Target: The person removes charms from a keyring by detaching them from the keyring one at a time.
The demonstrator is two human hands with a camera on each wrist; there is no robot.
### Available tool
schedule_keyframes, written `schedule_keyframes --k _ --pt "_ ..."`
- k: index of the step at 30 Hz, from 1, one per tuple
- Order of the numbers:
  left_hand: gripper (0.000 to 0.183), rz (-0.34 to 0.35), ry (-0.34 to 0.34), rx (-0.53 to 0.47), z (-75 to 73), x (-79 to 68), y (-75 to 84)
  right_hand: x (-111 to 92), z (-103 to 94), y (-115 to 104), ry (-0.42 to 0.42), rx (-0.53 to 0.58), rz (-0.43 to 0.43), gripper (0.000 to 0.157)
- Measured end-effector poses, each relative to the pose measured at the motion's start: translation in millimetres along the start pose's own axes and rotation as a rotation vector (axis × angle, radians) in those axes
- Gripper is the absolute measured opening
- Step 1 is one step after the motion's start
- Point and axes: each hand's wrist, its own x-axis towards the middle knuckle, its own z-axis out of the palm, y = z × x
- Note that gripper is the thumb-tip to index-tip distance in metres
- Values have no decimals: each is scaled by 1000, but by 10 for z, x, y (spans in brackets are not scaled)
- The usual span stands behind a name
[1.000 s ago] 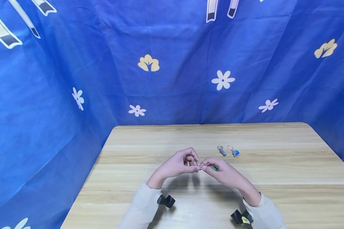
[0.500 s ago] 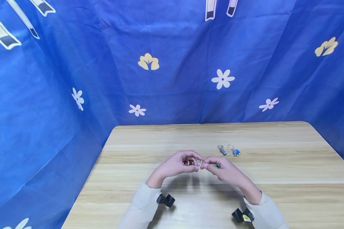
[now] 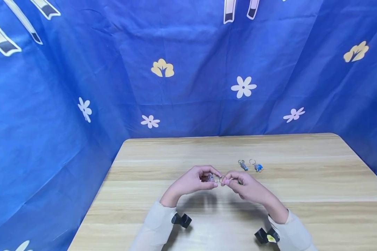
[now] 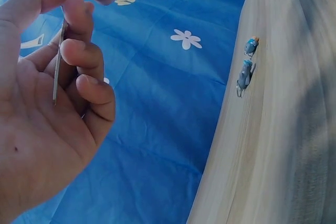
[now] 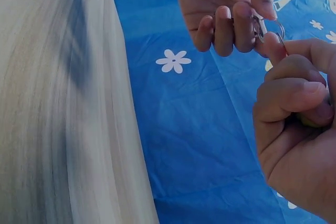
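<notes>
Over the middle of the table, my left hand (image 3: 194, 182) holds a keychain whose flat, thin metal tag (image 4: 59, 61) lies along the curled fingers. Facing it, my right hand (image 3: 244, 187) pinches a metal key ring (image 5: 280, 29) between thumb and index finger. The two hands' fingertips are close together, with the rings between them; I cannot tell whether the rings are linked. Something green (image 3: 240, 182) shows inside my right hand's curled fingers, mostly hidden. Behind the right hand lie a grey keychain (image 3: 243, 165) and a blue-and-grey figure keychain (image 3: 258, 167), each with a ring.
The wood-grain table (image 3: 150, 153) spreads under both hands. Blue cloth (image 3: 194, 101) with flower prints hangs behind it and along the sides. A black wrist mount (image 3: 182, 220) sits on the left sleeve, another black mount (image 3: 261, 236) on the right.
The fingertips have drawn slightly apart, and the rings between them now show more plainly. The tag in the left hand has turned and looks silvery. The two keychains on the table stay put.
</notes>
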Motion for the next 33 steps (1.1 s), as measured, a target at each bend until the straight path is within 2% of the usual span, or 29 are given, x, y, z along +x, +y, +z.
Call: schedule_keyframes --k 7,15,25,33 --pt "21 3 15 -25 2 -13 -3 5 18 -3 -19 13 -31 13" --pt "21 3 33 -20 2 -12 7 17 35 6 23 -65 -53 12" --pt "25 -48 73 -21 -10 -4 16 12 70 -12 62 -92 -65 11" --pt "19 -31 87 -27 -16 9 3 12 78 -9 64 -111 -67 13"
